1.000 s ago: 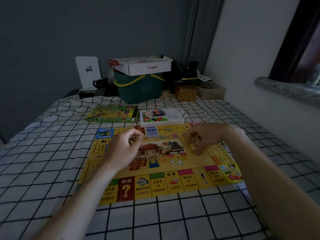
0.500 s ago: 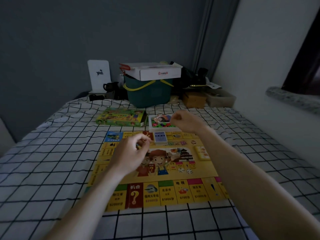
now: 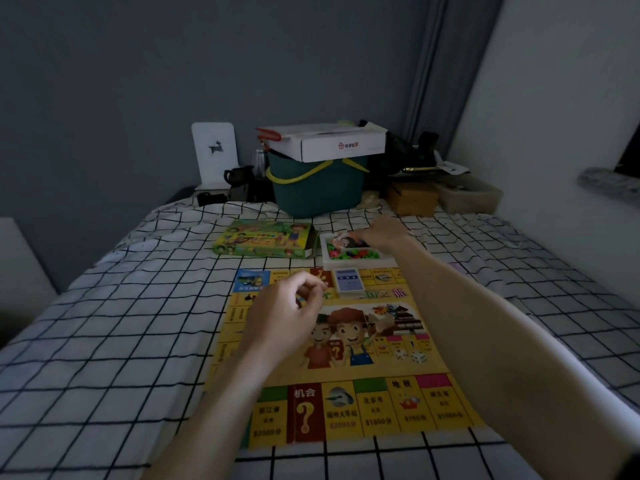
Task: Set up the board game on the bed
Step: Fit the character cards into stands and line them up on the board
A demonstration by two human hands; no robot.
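Green game box [image 3: 263, 239] lies at the far left of the play area on the checked bed [image 3: 114, 341], set aside past the board's edge so it stays out of the way. Left hand [image 3: 282, 317] hovers over the yellow board [image 3: 346, 375], its grip narrow, fingertips curled together; whether it pinches a small piece I cannot tell. Board lies flat mid-bed, within reach of both arms. Blue card deck [image 3: 349, 280] sits on its far edge, likely its assigned spot. Right hand [image 3: 382, 233] reaches into the white parts tray [image 3: 360, 259] just beyond, fingers down among the pieces; what it holds is hidden.
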